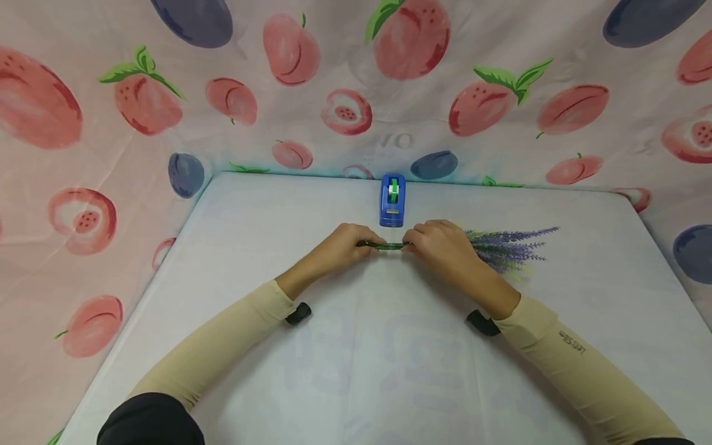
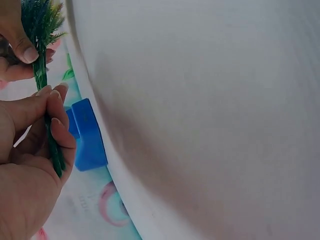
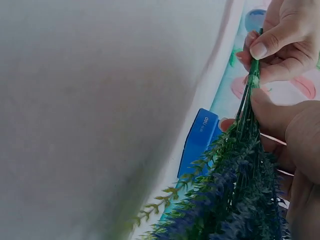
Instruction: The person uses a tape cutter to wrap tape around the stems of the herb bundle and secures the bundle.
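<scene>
A bunch of artificial lavender point(image 1: 508, 248) with purple and yellow-green sprigs lies sideways in the head view, its heads pointing right. My left hand point(image 1: 347, 243) grips the lower end of the green stems point(image 2: 54, 145), fingers curled round them. Nearer the flower heads, my right hand point(image 1: 445, 247) holds the same stems between thumb and fingers. A short stretch of bundled stems point(image 1: 392, 246) shows between the two hands. In the right wrist view the sprigs point(image 3: 225, 200) fan out below the right hand point(image 3: 295, 120), and the left hand's thumb point(image 3: 267, 45) presses on the stem ends.
A blue tape dispenser point(image 1: 392, 201) with a green-cored roll stands just beyond the hands, near the back edge of the white table point(image 1: 267, 210). Behind the table hangs a fruit-print cloth point(image 1: 345, 55). Black camera mounts point(image 1: 300, 313) sit under both wrists.
</scene>
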